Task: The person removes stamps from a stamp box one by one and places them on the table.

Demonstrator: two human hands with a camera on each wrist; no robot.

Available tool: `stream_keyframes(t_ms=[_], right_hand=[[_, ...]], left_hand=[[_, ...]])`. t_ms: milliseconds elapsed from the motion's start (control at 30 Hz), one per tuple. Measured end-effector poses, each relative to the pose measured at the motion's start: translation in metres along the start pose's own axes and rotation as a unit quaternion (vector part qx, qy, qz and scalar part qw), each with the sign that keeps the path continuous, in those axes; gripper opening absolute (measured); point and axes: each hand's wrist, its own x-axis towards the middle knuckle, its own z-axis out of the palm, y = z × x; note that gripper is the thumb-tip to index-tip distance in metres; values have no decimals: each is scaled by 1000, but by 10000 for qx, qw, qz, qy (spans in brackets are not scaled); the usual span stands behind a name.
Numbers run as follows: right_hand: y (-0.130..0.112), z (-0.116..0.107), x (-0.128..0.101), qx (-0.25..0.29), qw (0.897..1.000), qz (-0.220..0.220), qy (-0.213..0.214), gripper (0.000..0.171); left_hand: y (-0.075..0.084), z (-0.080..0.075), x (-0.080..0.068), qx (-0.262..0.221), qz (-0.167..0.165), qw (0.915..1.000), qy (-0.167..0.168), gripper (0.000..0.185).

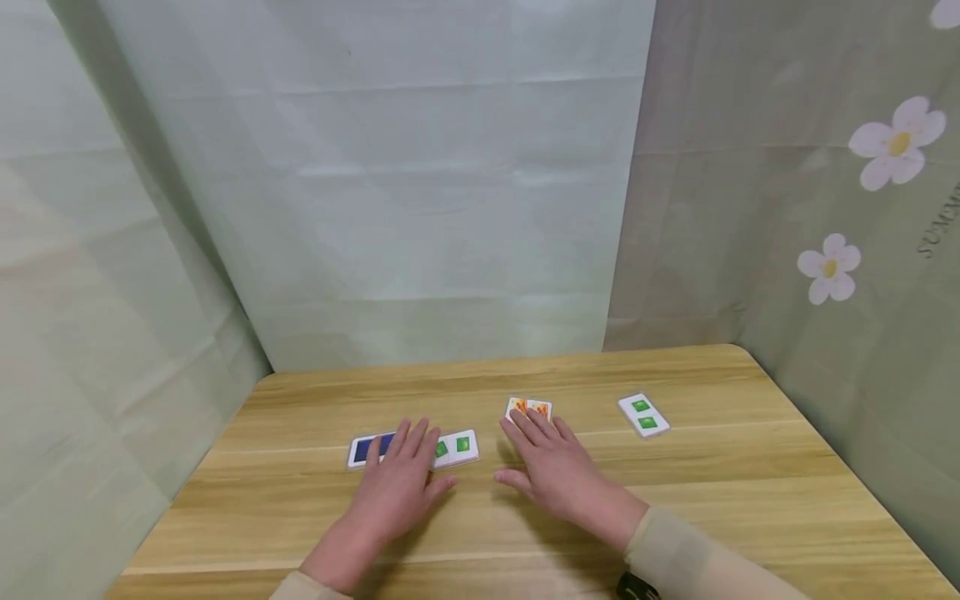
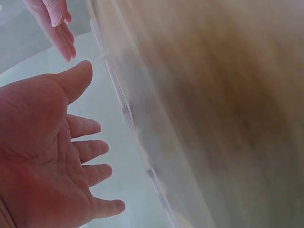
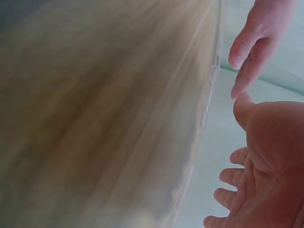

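Observation:
My left hand (image 1: 397,483) hovers with straight, spread fingers over a white-bordered dark blue card (image 1: 363,452) and a white card with green squares (image 1: 463,445). Its fingers hide where these two meet. To the right, my right hand (image 1: 555,471) has its fingers extended across the near part of a card with orange pictures (image 1: 517,406). In the left wrist view, the left palm (image 2: 38,142) appears raised off the tabletop and holds nothing. The right palm (image 3: 275,147) likewise shows a gap above the table in the right wrist view.
Another white card with two green squares (image 1: 643,415) lies farther right on the wooden table (image 1: 720,483). Pale cloth (image 1: 420,208) hangs behind the table, and a flowered cloth (image 1: 750,208) hangs at the right. A dark band (image 1: 636,586) shows at the right sleeve.

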Motion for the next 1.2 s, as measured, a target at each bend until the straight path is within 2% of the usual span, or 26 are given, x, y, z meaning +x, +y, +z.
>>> stream_keyframes(t_ms=[533, 867, 1200], right_hand=[[-5, 4, 9, 100, 9995, -5, -296, 78], [-13, 3, 15, 118, 9980, -155, -601, 78], [-16, 10, 23, -177, 9966, -496, -630, 79]], left_hand=[[-5, -6, -3, 58, -32, 9999, -108, 76], [-7, -5, -5, 104, -51, 9997, -229, 75], [-8, -5, -3, 127, 22, 9995, -285, 70]])
